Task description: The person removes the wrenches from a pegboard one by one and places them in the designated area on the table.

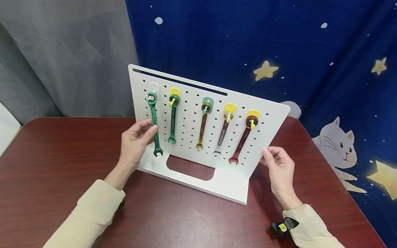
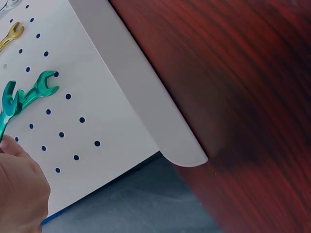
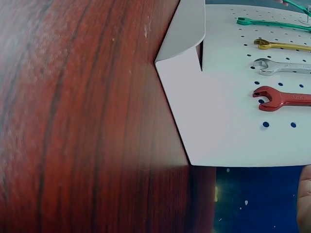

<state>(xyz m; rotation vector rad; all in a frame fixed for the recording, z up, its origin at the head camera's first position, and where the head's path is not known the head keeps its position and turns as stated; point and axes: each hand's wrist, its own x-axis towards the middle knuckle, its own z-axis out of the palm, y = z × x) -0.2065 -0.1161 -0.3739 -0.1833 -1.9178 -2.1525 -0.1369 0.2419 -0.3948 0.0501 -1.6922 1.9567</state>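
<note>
A white pegboard stand stands on the table with a row of combination wrenches on its front. My left hand pinches the shaft of the leftmost green wrench between thumb and fingers; its ring end is at a pale hook, and its open jaw points down. To its right hang a second green wrench, a gold wrench, a silver wrench and a red wrench. My right hand grips the board's right edge, thumb in front; its other fingers are partly hidden behind.
The dark red wooden table reaches back to a grey curtain and a blue star-patterned curtain. The stand's base has a rounded cut-out in the middle. Black devices are strapped at both wrists.
</note>
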